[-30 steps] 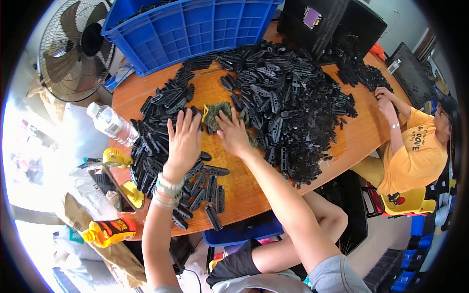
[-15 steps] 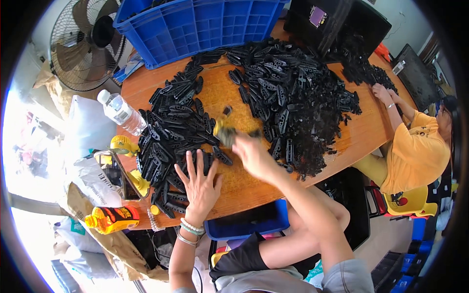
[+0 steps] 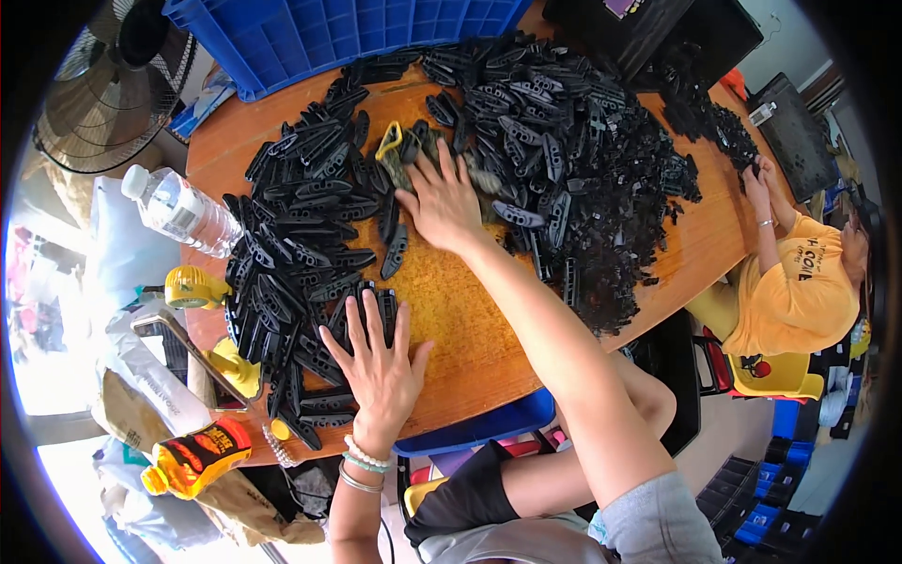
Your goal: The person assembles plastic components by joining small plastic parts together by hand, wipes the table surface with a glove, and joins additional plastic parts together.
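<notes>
My left hand lies with fingers spread, its fingertips on the near edge of a heap of black elongated plastic parts. Farther up the table, my right hand is stretched out flat, pressing on a crumpled dark green cloth piece with a yellow edge, perhaps a glove; the hand partly covers it. A single black part lies just below that hand. To its right spreads a second heap of long black parts, merging into small black pieces.
A blue crate stands at the far edge. Along the left are a water bottle, a small yellow fan, a phone and an orange-labelled bottle. A co-worker in orange handles black pieces at the right.
My right hand has moved up and away with the cloth piece and now lies flat on it. My left hand stays spread by the left heap. The view has shifted slightly.
</notes>
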A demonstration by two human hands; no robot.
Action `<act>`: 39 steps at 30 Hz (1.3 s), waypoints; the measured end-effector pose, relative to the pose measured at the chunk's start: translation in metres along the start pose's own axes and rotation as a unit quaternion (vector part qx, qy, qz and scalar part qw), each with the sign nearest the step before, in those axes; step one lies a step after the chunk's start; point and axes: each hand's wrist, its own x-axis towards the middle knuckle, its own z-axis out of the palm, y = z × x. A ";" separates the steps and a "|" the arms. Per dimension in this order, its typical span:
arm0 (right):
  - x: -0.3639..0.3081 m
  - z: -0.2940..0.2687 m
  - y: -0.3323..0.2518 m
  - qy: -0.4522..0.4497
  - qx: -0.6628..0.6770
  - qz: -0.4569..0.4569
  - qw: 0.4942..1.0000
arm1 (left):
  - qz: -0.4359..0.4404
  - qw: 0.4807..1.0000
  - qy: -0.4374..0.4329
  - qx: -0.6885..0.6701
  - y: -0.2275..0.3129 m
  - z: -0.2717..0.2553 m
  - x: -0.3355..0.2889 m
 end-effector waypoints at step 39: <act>-0.249 -0.111 0.044 -0.086 0.122 -0.224 0.963 | 0.117 0.990 0.049 -0.057 0.045 0.019 0.004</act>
